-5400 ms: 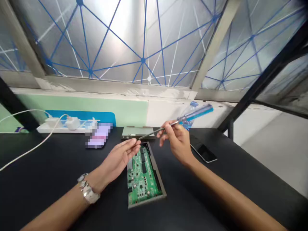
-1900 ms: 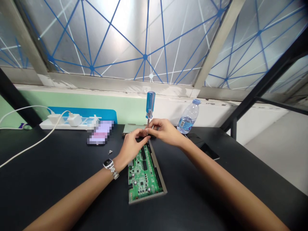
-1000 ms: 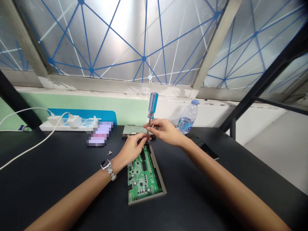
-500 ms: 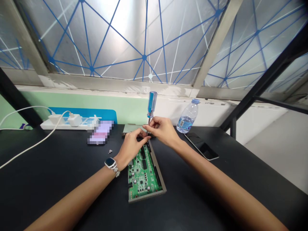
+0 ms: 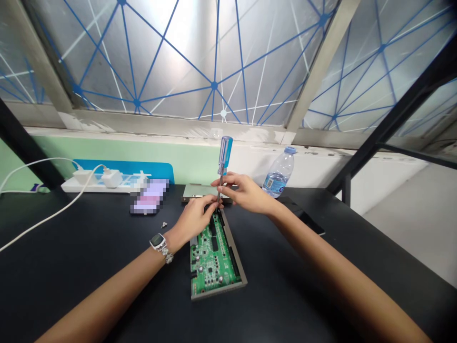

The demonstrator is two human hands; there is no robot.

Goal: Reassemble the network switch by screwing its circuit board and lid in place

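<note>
The grip of my right hand (image 5: 246, 193) is closed on the metal shaft of the screwdriver (image 5: 224, 155), thumb against fingers, with the handle free above. My left hand (image 5: 196, 216) has its fingertips gathered around the lower shaft; I can't tell whether they pinch it or only guide it. The screwdriver stands nearly upright, leaning slightly right at the top, over the far end of the green circuit board (image 5: 210, 271), which sits in its metal frame (image 5: 221, 291) on the desk (image 5: 89, 247).

Compared with half a second ago, the blue of the handle has swung from its left side to its right, and my right thumb and fingers have shifted on the shaft. I read that as the driver being spun by fingertip. Which way it turns a screw, if one is under it, I can't judge.

The tip and whatever it meets are lost behind my left fingers, as is part of the board's left edge. The box (image 5: 198, 190) behind is partly covered too. My right forearm now hides more of the dark phone (image 5: 311, 223). Small metal bits (image 5: 164, 225), probably screws, are too tiny to count.
</note>
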